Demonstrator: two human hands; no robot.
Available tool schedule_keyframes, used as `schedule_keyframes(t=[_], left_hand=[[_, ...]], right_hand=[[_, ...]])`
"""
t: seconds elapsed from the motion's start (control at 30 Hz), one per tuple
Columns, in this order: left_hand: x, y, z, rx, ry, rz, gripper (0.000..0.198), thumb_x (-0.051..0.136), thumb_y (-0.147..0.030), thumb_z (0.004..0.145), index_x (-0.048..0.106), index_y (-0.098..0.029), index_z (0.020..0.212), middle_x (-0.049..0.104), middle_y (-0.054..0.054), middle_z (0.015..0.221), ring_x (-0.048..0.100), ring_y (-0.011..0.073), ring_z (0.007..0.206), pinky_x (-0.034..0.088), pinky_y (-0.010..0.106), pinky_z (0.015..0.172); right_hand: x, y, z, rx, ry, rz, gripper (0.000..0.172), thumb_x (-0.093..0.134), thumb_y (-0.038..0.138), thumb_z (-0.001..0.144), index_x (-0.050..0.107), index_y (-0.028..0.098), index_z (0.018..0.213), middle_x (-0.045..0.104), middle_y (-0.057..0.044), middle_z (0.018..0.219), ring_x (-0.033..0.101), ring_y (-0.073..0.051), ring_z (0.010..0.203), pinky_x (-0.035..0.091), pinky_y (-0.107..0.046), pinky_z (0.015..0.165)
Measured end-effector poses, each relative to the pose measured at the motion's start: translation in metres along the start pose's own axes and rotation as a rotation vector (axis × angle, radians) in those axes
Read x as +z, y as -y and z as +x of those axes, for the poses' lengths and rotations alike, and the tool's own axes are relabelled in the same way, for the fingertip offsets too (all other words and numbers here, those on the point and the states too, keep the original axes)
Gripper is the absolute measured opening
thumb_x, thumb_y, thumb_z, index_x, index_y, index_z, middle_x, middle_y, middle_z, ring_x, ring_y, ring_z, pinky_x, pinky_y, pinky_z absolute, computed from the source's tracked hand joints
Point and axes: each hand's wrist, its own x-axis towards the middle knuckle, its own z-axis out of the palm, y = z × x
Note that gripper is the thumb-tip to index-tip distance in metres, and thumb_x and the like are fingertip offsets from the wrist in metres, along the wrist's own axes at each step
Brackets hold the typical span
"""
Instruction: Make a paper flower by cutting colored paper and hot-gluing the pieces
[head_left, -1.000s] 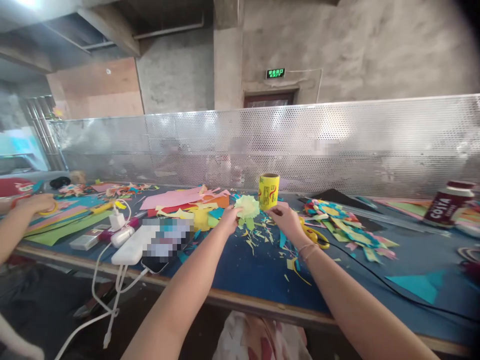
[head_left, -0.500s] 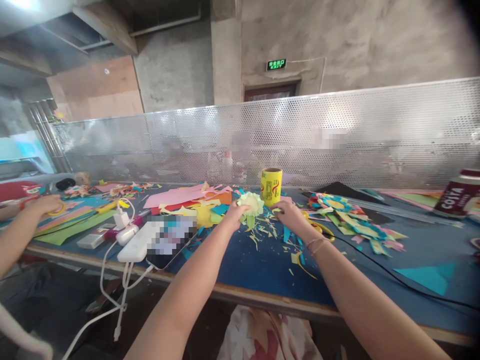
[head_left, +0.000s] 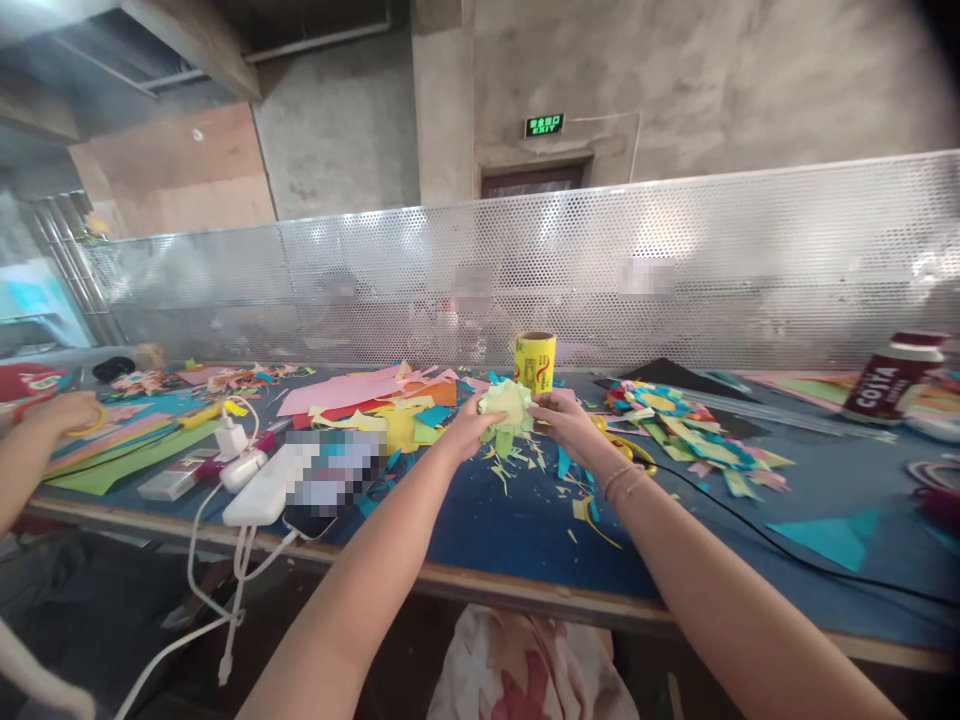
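My left hand is closed on the left edge of a pale green paper flower, which has a round centre and a ruffled rim. Green paper tails hang below it. At the flower's right rim, my right hand has its fingertips pinched together on a small light-green paper piece, mostly hidden by the fingers. Just behind the flower stands a yellow printed roll. Yellow-handled scissors lie to the right of my right hand. Paper snippets are scattered below the flower.
Finished-looking multicoloured paper rosettes lie at right, near a dark red bottle. A phone and white power bank with cables are at left. Another person's hand holds red-and-yellow scissors. A black cord crosses the table's right side.
My right hand has moved left with its small green paper piece and now meets the flower's right rim. My left hand keeps hold of the flower. The view has shifted slightly right.
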Motion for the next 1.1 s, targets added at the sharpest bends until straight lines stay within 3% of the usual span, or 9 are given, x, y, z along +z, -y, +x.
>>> schedule_keyframes(t=[0.2,0.43,0.67,0.83,1.1], left_hand=[[0.004,-0.002,-0.004,-0.001,0.018,0.015,0.058,0.082,-0.018,0.051,0.056,-0.016,0.102,0.067,0.006,0.089,0.065,0.0163,0.075,0.051,0.026,0.069],[0.004,-0.002,-0.002,0.032,-0.008,0.035,0.046,0.081,-0.019,0.052,0.060,-0.014,0.092,0.067,0.007,0.088,0.064,0.0168,0.081,0.049,0.026,0.073],[-0.003,0.001,0.005,-0.007,-0.064,0.172,0.049,0.079,-0.023,0.052,0.062,-0.016,0.097,0.068,0.008,0.094,0.063,0.0160,0.074,0.043,0.021,0.057],[-0.008,0.004,0.011,0.085,-0.145,0.216,0.037,0.075,-0.020,0.054,0.066,-0.016,0.090,0.068,0.007,0.090,0.060,0.0138,0.072,0.043,0.021,0.059],[-0.010,-0.001,0.012,0.243,-0.164,0.178,0.019,0.070,-0.020,0.058,0.067,-0.016,0.076,0.066,0.005,0.080,0.059,0.0138,0.073,0.046,0.026,0.070]], right_hand=[[0.004,0.007,-0.006,0.023,0.072,0.113,0.040,0.080,0.023,0.044,0.051,0.019,0.072,0.055,0.003,0.069,0.054,-0.009,0.061,0.043,-0.021,0.054],[0.006,0.008,-0.008,0.001,0.047,0.066,0.044,0.080,0.027,0.043,0.050,0.019,0.074,0.053,0.005,0.068,0.051,-0.008,0.060,0.039,-0.021,0.055],[0.003,0.004,-0.004,-0.057,0.034,0.027,0.047,0.080,0.030,0.041,0.049,0.018,0.074,0.051,0.006,0.068,0.048,-0.007,0.059,0.037,-0.021,0.054],[0.000,0.002,-0.001,-0.103,-0.009,0.026,0.044,0.078,0.032,0.044,0.049,0.018,0.073,0.052,0.005,0.069,0.048,-0.007,0.061,0.036,-0.020,0.054],[-0.004,0.004,0.001,-0.045,-0.103,0.075,0.031,0.067,0.029,0.049,0.048,0.020,0.072,0.051,0.003,0.072,0.049,-0.009,0.062,0.039,-0.021,0.052]])
